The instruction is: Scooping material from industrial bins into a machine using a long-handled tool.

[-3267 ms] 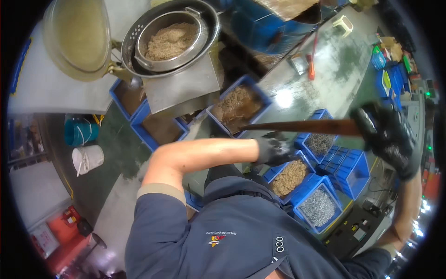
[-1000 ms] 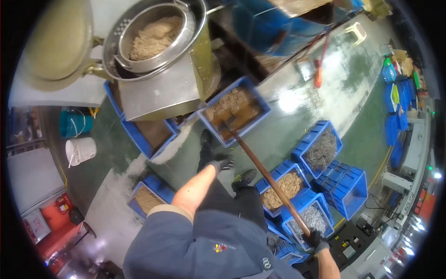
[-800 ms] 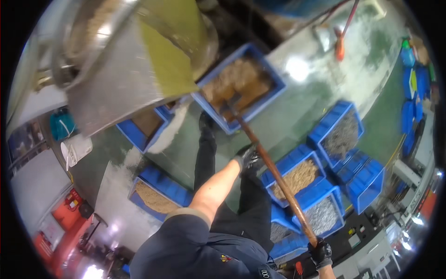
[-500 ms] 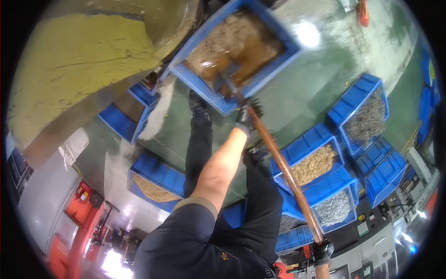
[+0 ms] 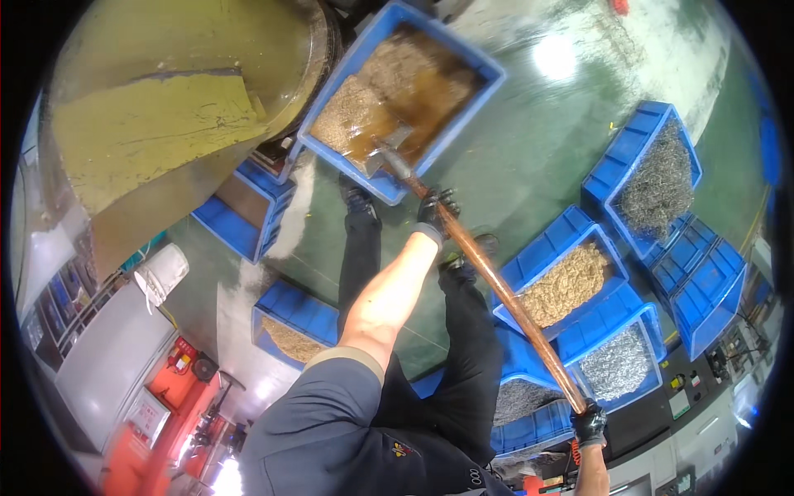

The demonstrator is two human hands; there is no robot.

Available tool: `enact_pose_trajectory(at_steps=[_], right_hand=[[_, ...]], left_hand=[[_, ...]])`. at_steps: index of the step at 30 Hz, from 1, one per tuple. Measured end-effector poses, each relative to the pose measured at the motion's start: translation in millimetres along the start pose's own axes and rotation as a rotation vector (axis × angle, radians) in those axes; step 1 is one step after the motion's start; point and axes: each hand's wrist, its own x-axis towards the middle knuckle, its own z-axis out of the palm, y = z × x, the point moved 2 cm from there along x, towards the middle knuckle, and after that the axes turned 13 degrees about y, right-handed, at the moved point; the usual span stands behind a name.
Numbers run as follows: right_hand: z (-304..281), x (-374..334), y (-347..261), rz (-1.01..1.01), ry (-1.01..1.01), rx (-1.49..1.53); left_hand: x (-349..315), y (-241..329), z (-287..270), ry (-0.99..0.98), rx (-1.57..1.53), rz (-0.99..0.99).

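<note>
Both my hands, in dark gloves, hold a long-handled shovel with a reddish-brown wooden shaft. My left hand is closed around the shaft just above the metal socket. At the shaft's other end, low on the right, my right hand is wrapped round the grip end. The shovel's grey head lies inside a blue bin, by its near corner. Part of the blade is hidden in the contents. Wet tan granular material and brown liquid fill that bin.
A large yellow-green round machine stands at the upper left. Blue bins of tan shavings, silvery shavings and grey shavings stand to the right. Another bin is left of my legs. A white bucket sits farther left.
My view has shifted, so the bin sits farther left. The shovel head is slightly closer to the bin's near corner and shows more clearly. Both hands keep their grip.
</note>
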Motion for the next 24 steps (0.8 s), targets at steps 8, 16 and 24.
enact_pose_trajectory(at_steps=[8,16,24], right_hand=[[57,-28,59,0.027,-0.095,0.157],[66,-31,68,0.045,-0.075,0.203],[43,-38,89,0.1,-0.019,0.099]], left_hand=[[-35,-10,-2,0.015,0.062,0.053],[-75,-5,8,0.028,0.105,0.15],[-128,-19,24,0.003,0.086,0.125]])
